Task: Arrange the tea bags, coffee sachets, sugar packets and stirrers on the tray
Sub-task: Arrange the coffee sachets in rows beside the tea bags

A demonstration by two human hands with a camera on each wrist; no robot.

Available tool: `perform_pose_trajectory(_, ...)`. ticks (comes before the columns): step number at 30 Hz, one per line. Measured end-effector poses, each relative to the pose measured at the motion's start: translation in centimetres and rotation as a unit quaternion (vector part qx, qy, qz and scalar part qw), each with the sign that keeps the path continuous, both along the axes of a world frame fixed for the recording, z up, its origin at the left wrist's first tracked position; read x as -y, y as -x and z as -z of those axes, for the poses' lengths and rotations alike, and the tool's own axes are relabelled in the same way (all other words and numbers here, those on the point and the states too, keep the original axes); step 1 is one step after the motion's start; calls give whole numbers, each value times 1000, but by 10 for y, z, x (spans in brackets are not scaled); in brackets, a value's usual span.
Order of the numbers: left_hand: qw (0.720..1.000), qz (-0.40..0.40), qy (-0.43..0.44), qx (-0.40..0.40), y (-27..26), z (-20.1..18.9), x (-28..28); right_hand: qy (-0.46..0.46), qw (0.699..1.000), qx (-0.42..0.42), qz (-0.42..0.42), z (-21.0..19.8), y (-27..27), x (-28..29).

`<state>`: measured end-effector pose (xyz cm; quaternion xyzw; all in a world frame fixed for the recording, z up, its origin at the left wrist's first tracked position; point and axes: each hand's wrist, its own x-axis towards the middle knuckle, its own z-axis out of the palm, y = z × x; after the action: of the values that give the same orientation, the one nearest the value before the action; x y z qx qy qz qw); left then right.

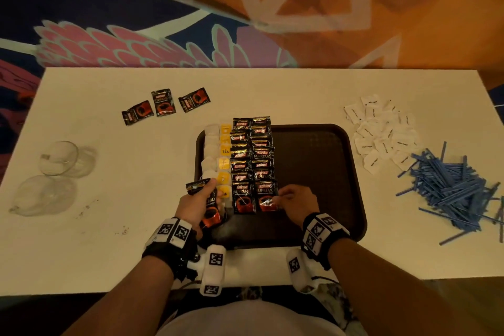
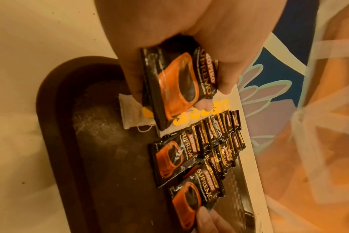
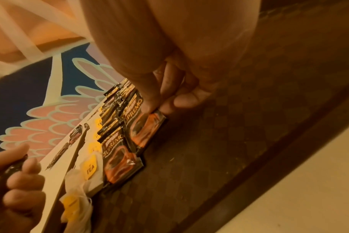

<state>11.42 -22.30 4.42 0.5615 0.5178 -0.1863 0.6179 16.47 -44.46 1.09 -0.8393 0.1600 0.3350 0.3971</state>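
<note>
The left hand (image 1: 197, 206) grips a small stack of coffee sachets (image 2: 177, 88), thumb on one edge and fingers (image 2: 204, 106) curled round the other, held just above the near left corner of the tray (image 1: 321, 229). Under those fingers runs a column of tea bags (image 1: 215, 155) with yellow tags, along the tray's left side.

The right hand (image 1: 296, 202) is down on the tray, its thumb and forefinger pinching the near right corner of the nearest sachet (image 1: 266, 196) in the second column; the other fingers (image 3: 189, 100) are loosely curled behind. From the right wrist view the sachet looks to lie flat on the tray under that pinch, though I cannot quite tell whether the corner is lifted.

Away from the right fingers, towards the far rim, two columns of overlapping sachets (image 1: 252, 153) run side by side, just right of the tea tags. The rest of the tray, to the right of the right hand, is bare dark surface.

On the worktop (image 1: 109, 226), far left of the left fingers, three loose sachets (image 1: 163, 103) lie near the far edge, well apart from the tray. Nearer and further left stand two clear glass bowls (image 1: 58, 157). Out to the right of the right fingers, off the tray, a heap of white sugar packets (image 1: 381, 131) sits just beyond a sprawling pile of blue stirrers (image 1: 455, 191).
</note>
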Motion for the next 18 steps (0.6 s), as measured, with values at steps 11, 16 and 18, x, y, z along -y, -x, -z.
perform_pose_trajectory(11, 1000, -1, 19, -14, 6, 3, -4, 22, 999, -3, 24, 8, -3, -9)
perform_pose_trajectory(16, 1000, 4, 25, -17, 7, 1, 1, 23, 999, 1, 35, 11, -2, -11)
perform_pose_trajectory(18, 999, 12, 19, -24, 6, 5, 0, 27, 999, 6, 36, 12, -2, -11)
